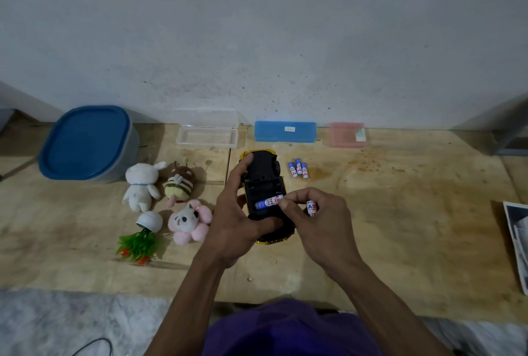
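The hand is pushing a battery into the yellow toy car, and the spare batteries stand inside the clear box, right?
Not quite. The head view shows the spare batteries standing on the table beside the yellow toy car, not inside the clear box. The right hand is pushing a battery into the car.

Left hand (pixel 234 221) gripping upturned toy car (pixel 263 173), right hand (pixel 320 221) pinching battery (pixel 267 203) in its compartment

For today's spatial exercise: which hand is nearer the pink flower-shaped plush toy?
Left. The left hand, gripping the black toy car, is beside the pink plush toy; the right hand is across the car.
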{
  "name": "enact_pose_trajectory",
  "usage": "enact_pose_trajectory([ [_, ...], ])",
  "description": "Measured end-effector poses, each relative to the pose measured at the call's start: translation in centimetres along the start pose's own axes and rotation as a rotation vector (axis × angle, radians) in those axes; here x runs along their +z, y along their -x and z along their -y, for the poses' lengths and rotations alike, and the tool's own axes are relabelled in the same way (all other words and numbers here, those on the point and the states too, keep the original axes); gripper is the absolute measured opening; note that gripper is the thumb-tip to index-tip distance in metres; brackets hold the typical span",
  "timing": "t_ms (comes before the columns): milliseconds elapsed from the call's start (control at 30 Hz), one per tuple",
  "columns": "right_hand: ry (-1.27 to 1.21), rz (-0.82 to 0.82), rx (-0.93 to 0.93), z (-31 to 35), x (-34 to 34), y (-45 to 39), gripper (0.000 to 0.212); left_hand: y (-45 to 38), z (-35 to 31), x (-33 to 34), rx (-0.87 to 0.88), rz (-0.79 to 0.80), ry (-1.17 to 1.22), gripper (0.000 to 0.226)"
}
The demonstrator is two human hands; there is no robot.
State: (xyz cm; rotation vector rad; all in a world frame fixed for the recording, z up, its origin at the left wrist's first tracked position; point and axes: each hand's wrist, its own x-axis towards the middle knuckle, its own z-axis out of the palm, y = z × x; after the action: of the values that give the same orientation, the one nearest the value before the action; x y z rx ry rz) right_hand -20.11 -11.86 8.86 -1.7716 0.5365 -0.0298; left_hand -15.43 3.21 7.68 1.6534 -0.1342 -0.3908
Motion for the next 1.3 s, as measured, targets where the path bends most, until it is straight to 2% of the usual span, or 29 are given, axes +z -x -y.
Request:
enact_pose_trajectory([
  [200,-0.009,0.074,-0.033,-0.4,0.2,-0.4,0.017,0.3,0.5,-0.2,-0.026,0.007,0.020,0.105],
  [433,0.150,0.159,-0.140,-0.3,0.3,-0.5,0.007,0.7,1.0,-0.6,-0.074,0.028,0.061,0.107],
  [700,0.065,0.091,-0.130,-0.6,0.9,-0.8,0.008,0.8,1.1,-0.8,-0.108,0.035,0.067,0.109],
  [767,-0.052,0.104,-0.060,-0.5,0.7,-1.2,0.007,1.0,1.2,-1.0,-0.115,0.035,0.057,0.110],
  [933,-0.721,0.200,0.386,0.7,-1.2,-2.3,0.017,1.4,2.3,-2.4,-0.154,-0.005,0.026,0.110],
  [1000,-0.870,0.208,0.495,0.9,-1.5,-2.7,0.021,1.6,3.5,-3.1,-0.210,-0.017,0.014,0.111],
  [1300,-0.572,0.065,0.596,-2.7,-0.4,-2.9,0.037,0.0,9.8,-2.7,-0.338,0.017,-0.194,0.118],
])
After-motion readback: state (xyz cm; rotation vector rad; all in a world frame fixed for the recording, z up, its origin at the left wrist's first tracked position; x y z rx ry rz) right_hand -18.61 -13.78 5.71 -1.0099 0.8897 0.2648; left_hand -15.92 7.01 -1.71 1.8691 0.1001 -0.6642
